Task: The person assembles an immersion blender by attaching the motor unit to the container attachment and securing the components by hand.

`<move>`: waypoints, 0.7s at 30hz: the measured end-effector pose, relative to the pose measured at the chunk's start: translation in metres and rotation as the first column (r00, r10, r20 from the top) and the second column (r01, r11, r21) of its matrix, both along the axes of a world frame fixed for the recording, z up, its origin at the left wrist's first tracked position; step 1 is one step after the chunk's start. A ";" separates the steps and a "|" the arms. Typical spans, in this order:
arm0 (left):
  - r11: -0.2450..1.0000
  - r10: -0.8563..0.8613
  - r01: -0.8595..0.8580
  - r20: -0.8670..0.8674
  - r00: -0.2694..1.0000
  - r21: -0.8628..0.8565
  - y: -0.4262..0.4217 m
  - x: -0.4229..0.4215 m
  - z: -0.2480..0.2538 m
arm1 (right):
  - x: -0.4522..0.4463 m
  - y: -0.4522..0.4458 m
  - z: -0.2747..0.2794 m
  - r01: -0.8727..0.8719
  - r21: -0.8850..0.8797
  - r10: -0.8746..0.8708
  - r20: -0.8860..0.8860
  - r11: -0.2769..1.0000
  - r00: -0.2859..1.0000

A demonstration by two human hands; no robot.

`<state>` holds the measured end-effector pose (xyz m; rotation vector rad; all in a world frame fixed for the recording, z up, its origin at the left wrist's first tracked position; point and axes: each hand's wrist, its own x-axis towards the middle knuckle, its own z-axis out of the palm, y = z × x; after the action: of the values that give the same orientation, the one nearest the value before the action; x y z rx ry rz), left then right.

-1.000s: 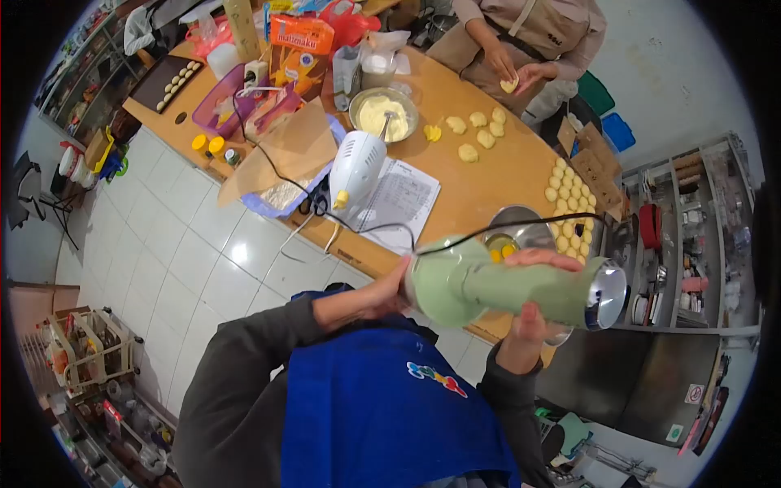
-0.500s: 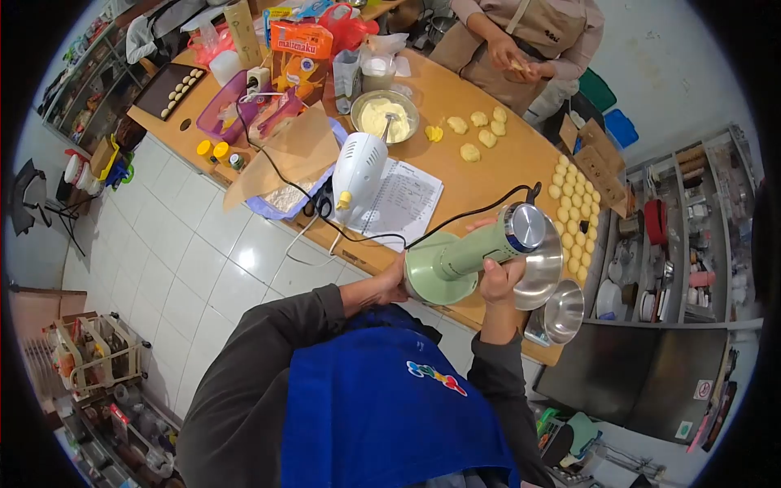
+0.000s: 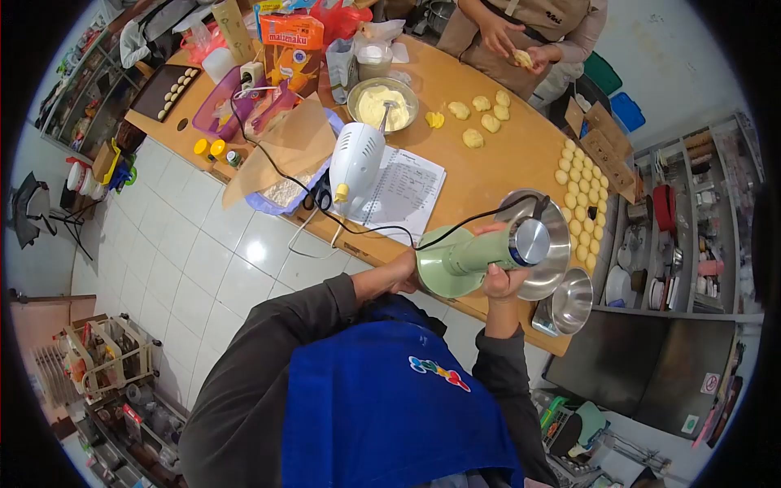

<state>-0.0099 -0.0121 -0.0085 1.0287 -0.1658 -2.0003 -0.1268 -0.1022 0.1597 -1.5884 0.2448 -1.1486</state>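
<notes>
R hand (image 3: 506, 281) is wrapped round the barrel of the green appliance (image 3: 473, 254), thumb on the near side, fingertips just showing on the far side; prob. gripped there b/c the barrel is the narrow, easy bit to close on. L hand (image 3: 397, 274) is at the edge of the wide disc end, prob. to share the wt & steady it. Its fingers are mostly hidden, so can't tell if they're curled or flat.

Appliance is held tilted at the table's near edge, in front of the blue apron (image 3: 358, 398), silver-capped end pointing R. Black cord (image 3: 468, 220) loops over the top, apparently slack enough to let it turn.

Lg. steel bowl (image 3: 556, 264) is just beyond the cap, partly covered by it in this view; sm. steel bowl (image 3: 572, 302) is beside it, both w/in easy reach of R hand. Notebook (image 3: 411, 195) lies face up, pages readable from this side, prob. for quick ref. White mixer (image 3: 356, 163) is next to it, far end at the batter bowl (image 3: 351, 104).

Farther out: loose dough pieces (image 3: 473, 139) near the co-worker's hands (image 3: 543, 57), presumably for handy pickup; dough balls (image 3: 584, 199) in close rows at the R, prob. to save space.
</notes>
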 end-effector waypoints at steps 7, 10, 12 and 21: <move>0.992 0.130 -0.128 0.120 0.984 -0.021 -0.001 -0.008 0.004 | -0.016 -0.002 -0.009 0.044 -0.136 -0.051 -0.054 0.990 0.997; 0.981 0.190 -0.187 0.057 0.980 -0.043 0.001 -0.012 -0.026 | -0.024 -0.001 -0.007 0.051 -0.113 -0.062 -0.095 0.992 0.993; 0.984 0.176 -0.172 0.078 0.981 -0.048 0.003 -0.012 -0.030 | -0.026 -0.002 -0.007 0.060 -0.110 -0.072 -0.102 0.992 0.992; 0.979 0.197 -0.195 0.035 0.980 -0.062 0.007 -0.014 -0.027 | -0.017 0.004 -0.020 0.165 -0.058 -0.163 0.035 0.985 0.986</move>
<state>-0.0235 -0.0048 -0.0356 1.0096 -0.1387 -1.7868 -0.1437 -0.0978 0.1396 -1.6265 0.3282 -1.3169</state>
